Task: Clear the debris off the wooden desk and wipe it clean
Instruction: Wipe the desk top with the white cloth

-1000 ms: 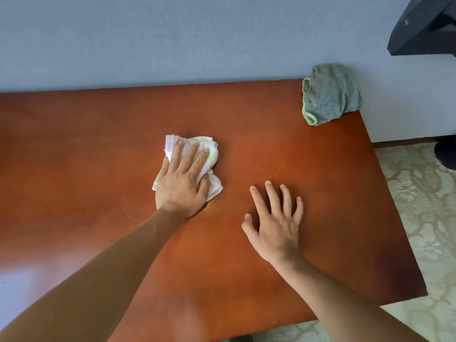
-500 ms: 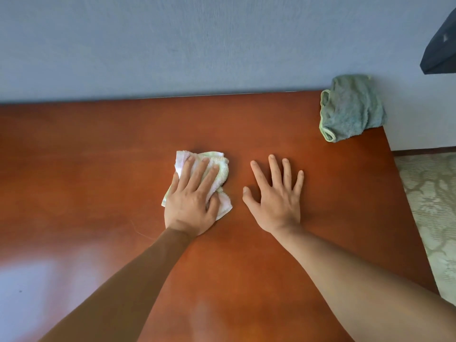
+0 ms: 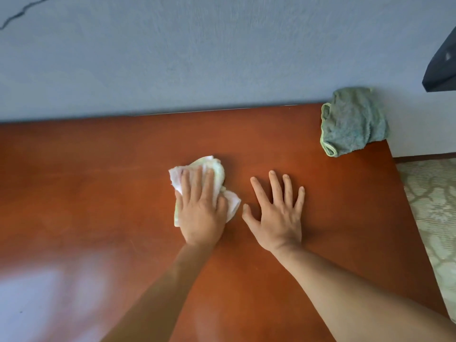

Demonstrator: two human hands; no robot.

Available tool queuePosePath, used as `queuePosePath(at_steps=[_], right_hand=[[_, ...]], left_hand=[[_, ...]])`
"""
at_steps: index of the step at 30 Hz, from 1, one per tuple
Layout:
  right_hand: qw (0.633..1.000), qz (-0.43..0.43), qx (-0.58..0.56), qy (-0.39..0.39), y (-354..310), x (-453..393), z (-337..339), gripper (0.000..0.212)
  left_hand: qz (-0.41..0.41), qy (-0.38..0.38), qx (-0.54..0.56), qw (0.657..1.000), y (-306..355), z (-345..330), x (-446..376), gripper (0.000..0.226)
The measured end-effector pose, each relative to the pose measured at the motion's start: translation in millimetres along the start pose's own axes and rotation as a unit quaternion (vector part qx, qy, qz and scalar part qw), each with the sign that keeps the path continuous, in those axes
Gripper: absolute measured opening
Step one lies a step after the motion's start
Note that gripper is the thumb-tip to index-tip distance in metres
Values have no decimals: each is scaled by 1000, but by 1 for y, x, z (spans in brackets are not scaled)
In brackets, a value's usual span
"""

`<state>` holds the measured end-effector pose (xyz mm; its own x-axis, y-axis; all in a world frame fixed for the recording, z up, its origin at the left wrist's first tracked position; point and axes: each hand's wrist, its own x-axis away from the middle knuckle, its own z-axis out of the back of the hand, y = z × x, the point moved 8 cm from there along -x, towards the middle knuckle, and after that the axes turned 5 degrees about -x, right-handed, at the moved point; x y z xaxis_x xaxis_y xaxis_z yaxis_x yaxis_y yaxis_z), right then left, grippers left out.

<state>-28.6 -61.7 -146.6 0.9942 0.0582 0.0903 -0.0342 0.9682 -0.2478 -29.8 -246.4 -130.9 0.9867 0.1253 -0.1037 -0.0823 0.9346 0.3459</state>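
Note:
The reddish-brown wooden desk fills most of the view, its back edge against the wall. My left hand lies flat on a crumpled white cloth with pale green marks, pressing it onto the desk near the middle; the fingers are straight over the cloth. Just to its right, my right hand rests palm down on the bare wood with the fingers spread, touching nothing else. No loose debris shows on the surface.
A bunched grey-green cloth sits on the desk's back right corner against the blue-grey wall. A dark object juts in at the upper right. Patterned carpet lies beyond the desk's right edge.
My left hand has slid the white cloth a little to the right and away from me. My right hand moved forward over the wood, ending close beside the left.

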Motion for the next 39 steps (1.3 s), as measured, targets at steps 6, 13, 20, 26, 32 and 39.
queuePosePath(at_steps=[6, 13, 20, 26, 32, 39], right_hand=[[1000, 0, -2, -5, 1, -1, 1, 71], [1000, -2, -10, 0, 1, -1, 1, 70], [1000, -2, -10, -5, 2, -2, 0, 71], [1000, -2, -6, -4, 1, -1, 1, 72], [1000, -1, 1, -1, 2, -1, 0, 71], [999, 8, -6, 43, -3, 0, 12, 64]], left_hand=[[-251, -36, -6, 967, -1, -1, -16, 57], [8, -11, 29, 999, 12, -7, -29, 60], [-285, -60, -7, 957, -8, -3, -47, 57], [-179, -67, -28, 981, 12, -18, -54, 52], [-148, -62, -49, 986, -1, -9, -83, 63], [-66, -38, -71, 995, 8, -6, -81, 63]])
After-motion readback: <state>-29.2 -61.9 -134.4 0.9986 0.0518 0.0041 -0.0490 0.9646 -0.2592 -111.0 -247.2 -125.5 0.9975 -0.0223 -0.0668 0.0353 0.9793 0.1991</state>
